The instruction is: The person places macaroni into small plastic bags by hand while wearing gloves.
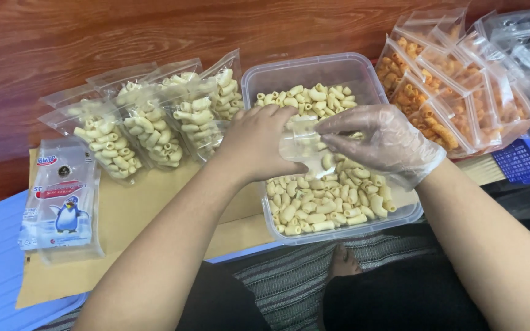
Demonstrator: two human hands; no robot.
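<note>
Both hands' grip pinched a small clear bag [302, 146], bare left hand [259, 147], gloved right hand [380, 142], over pale-snack tub [400, 216], filled bags [154, 122] left.

Two hands over the work: a bare left hand [259, 144] and a gloved right hand [381, 144]; one small clear bag [305, 144] between them; one clear plastic tub [314, 70] of pale curled snacks; about five filled pale-snack bags [148, 125] to the left; one pack of empty bags [62, 199]; orange-snack bags [443, 104] too overlapped to count.
</note>
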